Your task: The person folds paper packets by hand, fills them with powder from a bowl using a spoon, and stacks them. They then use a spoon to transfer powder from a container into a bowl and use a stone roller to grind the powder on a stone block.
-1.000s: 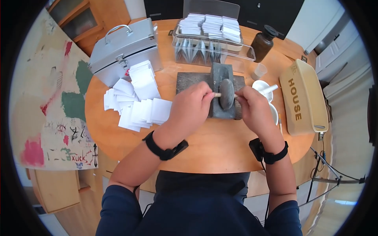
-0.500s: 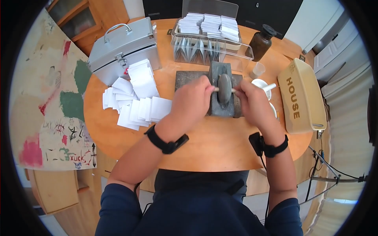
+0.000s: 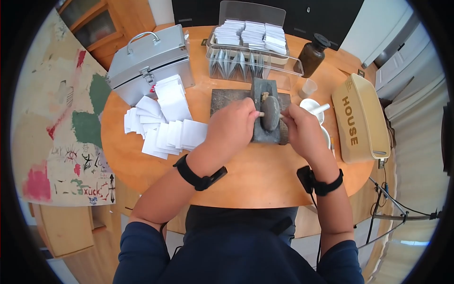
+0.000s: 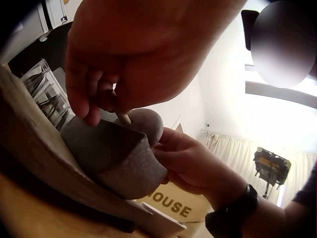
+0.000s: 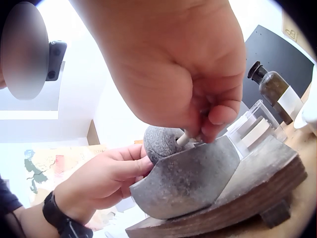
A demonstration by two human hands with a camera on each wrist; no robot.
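A grey stone grinding wheel [image 3: 271,113] stands upright in a boat-shaped stone trough [image 3: 267,137], with a thin wooden axle through its middle. My left hand [image 3: 231,124] grips the axle's left end, and my right hand [image 3: 305,128] grips its right end. In the left wrist view the light axle [image 4: 125,118] comes out from under curled fingers beside the wheel [image 4: 148,124]. The right wrist view shows the wheel [image 5: 161,144] above the trough's rim. A small tan lump [image 3: 265,95] lies in the trough behind the wheel. Beneath the trough is a dark flat base [image 3: 227,97].
White paper packets [image 3: 172,102] lie on the left before a silver metal case [image 3: 149,66]. Behind the trough stands a clear bin [image 3: 283,68] of packets. On the right are a brown bottle [image 3: 311,57], small plastic cup [image 3: 309,88], white mortar [image 3: 309,105] with pestle, and beige HOUSE bin [image 3: 352,120].
The wheel has rolled a little away from the body and then back toward it, both hands moving along with it. The tan lump now shows behind the wheel.
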